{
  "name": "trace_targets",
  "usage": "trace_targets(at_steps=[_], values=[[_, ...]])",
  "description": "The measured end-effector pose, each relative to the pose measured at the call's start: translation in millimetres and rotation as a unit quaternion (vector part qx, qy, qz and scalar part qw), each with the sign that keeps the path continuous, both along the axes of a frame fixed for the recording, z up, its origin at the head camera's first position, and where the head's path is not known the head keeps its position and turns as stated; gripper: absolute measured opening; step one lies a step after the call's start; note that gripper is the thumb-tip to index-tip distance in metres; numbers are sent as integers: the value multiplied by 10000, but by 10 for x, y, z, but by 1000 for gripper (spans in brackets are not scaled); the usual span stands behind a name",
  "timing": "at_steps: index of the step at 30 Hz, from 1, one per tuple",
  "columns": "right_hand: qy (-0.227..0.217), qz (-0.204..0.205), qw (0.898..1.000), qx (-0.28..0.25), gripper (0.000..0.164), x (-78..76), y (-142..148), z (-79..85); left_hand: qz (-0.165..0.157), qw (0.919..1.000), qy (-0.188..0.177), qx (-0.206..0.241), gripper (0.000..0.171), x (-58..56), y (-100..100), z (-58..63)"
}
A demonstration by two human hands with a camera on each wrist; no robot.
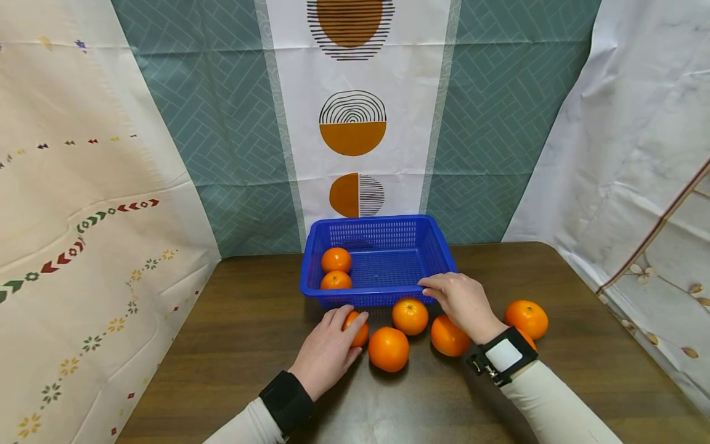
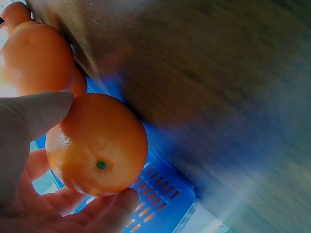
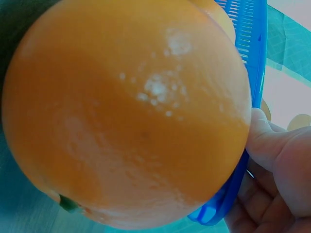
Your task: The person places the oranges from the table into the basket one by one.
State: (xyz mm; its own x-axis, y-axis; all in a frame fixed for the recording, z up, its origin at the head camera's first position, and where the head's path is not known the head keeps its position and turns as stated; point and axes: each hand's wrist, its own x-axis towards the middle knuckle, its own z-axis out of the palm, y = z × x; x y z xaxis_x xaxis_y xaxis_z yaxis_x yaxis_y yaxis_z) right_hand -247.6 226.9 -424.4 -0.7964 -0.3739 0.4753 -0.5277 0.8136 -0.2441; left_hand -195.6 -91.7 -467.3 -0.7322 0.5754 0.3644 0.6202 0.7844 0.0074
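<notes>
My left hand [image 1: 326, 354] grips an orange [image 2: 97, 145] by its sides, thumb on one side and fingers on the other, in front of the basket's near left corner. With thumb and fingers, my right hand [image 1: 463, 302] pinches the rim of the blue plastic basket [image 1: 383, 291] at its near right corner. Inside that basket, two oranges [image 1: 336, 260] sit along the left wall. On the table between my hands lie an orange [image 1: 410, 316] close to the basket's front and another orange [image 1: 389, 349] nearer me. A large orange [image 3: 131, 111] sits just under the right hand.
To the right of my right wrist lies an orange [image 1: 527, 319], with one more partly hidden by the wristband [image 1: 501, 356]. The brown wooden table [image 1: 233, 333] ends at a patterned cloth backdrop [image 1: 355, 74] behind the basket. Cloths also hang at both sides.
</notes>
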Motion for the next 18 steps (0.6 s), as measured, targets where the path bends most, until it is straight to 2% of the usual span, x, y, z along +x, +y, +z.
trace_targets(at_steps=[18], values=[[31, 15, 10000, -8, 20, 7, 1, 2, -62, 10000, -7, 58, 64, 4, -16, 9]])
